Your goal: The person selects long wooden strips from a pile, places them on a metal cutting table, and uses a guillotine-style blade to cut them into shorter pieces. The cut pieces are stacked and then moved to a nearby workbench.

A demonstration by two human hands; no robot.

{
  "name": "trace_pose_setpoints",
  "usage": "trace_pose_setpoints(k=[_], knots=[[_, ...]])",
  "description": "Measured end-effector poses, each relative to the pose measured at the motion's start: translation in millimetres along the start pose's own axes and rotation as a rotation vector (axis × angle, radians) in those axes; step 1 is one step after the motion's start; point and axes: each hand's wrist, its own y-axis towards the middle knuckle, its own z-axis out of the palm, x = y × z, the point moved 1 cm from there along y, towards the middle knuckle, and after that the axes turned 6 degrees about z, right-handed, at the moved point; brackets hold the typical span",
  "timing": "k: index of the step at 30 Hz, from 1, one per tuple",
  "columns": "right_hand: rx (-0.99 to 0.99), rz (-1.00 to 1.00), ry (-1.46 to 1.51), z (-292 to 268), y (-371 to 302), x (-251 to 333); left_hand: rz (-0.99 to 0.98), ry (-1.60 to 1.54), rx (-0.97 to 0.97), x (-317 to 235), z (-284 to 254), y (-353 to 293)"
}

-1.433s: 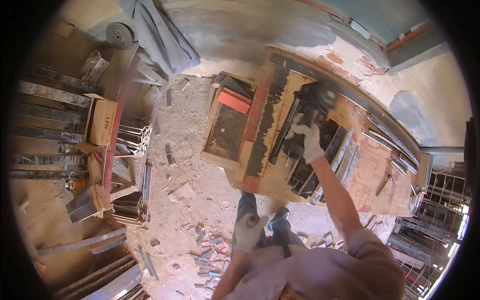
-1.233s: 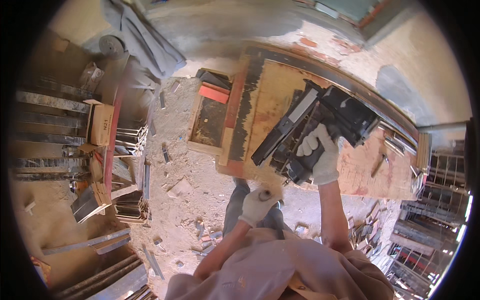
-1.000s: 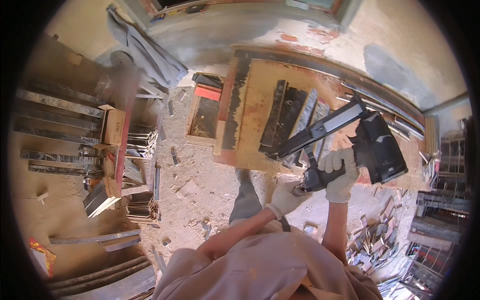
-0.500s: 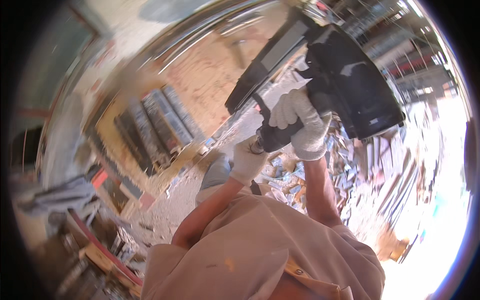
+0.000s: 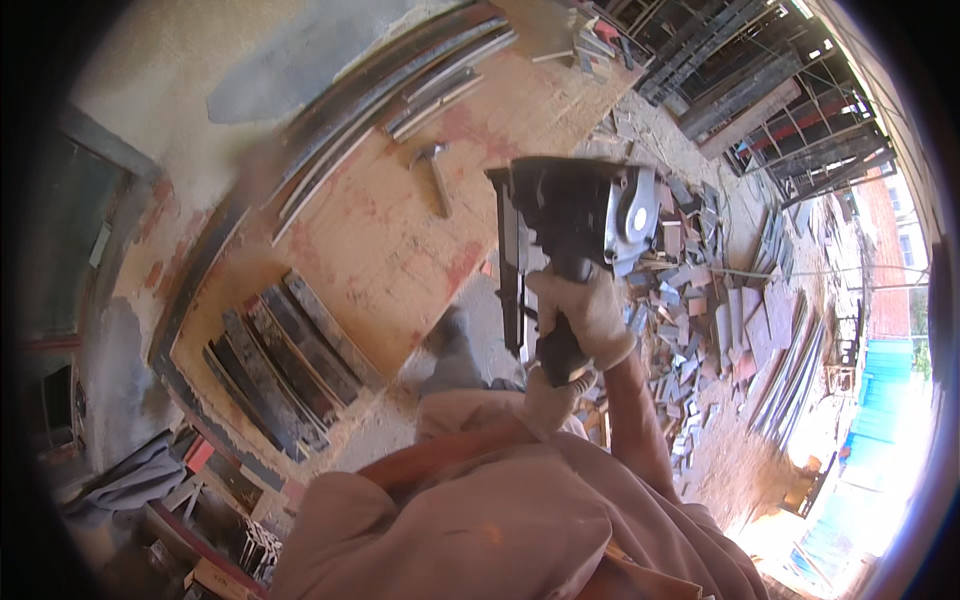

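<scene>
Upright in front of me is a black nail gun [image 5: 570, 210], its long narrow magazine on the left and a grey rounded head on the right. My right hand [image 5: 590, 318], in a white work glove, is wrapped round its handle. At the handle's lower end my left hand [image 5: 548, 402], gloved too, is closed on the butt of the gun, close to my body. Its fingertips are partly hidden by the handle. A hammer [image 5: 436, 180] lies on the plywood-topped bench [image 5: 370, 205], beyond the gun to the left.
Several dark boards [image 5: 290, 360] lie side by side on the bench, and long strips [image 5: 400, 95] run along its far edge. Scrap wood pieces [image 5: 690, 300] litter the ground at right. Stacked planks and metal frames [image 5: 790, 110] stand at the far right. A grey cloth [image 5: 130, 480] hangs at lower left.
The nail gun has come down nearer my body and turned, so its magazine now points more upright. Both hands moved with it, keeping their hold. My view has shifted, showing more of the bench.
</scene>
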Motion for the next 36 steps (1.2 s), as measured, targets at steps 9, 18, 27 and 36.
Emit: trace_pose_setpoints(k=[9,18,27,36], knots=[[0.009,0.076,-0.041,-32,123,32,-0.179,0.687,0.484,-64,-12,141],[0.249,0.179,-0.495,-152,345,-75,-0.079,1.315,-0.373,-13,-152,328],[0.29,-0.025,-1.134,-97,507,-108,-0.408,1.331,-0.478,62,-187,471],[0.153,-0.221,-1.176,-12,624,-184,0.146,1.281,-0.61,65,-121,297]])
